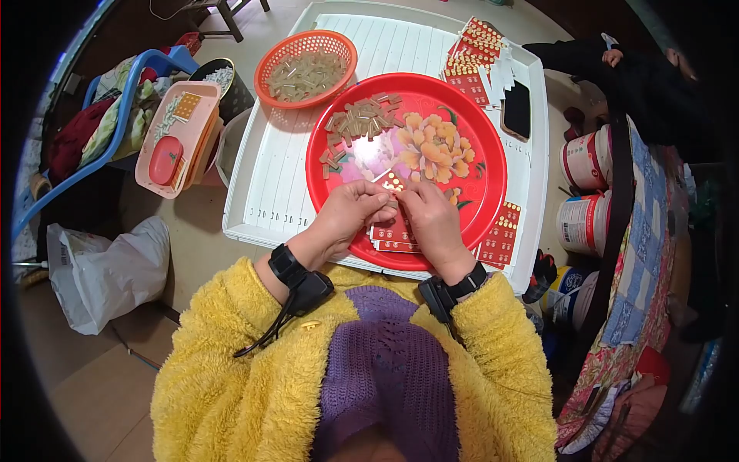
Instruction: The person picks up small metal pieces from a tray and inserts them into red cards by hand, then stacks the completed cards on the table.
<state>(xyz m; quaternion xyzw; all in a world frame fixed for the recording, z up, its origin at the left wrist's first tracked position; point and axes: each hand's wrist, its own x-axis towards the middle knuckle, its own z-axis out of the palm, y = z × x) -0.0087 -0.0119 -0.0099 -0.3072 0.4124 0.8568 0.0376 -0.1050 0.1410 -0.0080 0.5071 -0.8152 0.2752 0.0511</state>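
My left hand [352,213] and my right hand [436,219] meet over the near part of a round red tray [493,154] with a flower print. Thumbs and fingertips of both are pinched together around something too small to make out. Beneath them lies a stack of red cards [396,235], partly covered by my hands, with small cream-coloured pieces [392,183] at its far edge. A thin white stick [381,175] rests just beyond my fingertips. Farther back in the tray, short translucent brownish tubes [362,121] are heaped at the left.
The tray sits on a white slatted table [265,181] with a raised rim. An orange basket [262,73] of similar tubes stands far left. More red cards [471,65] and a black phone [516,110] lie far right. Pink trays [146,181] are at left; buckets [583,223] and another person [639,92] at right.
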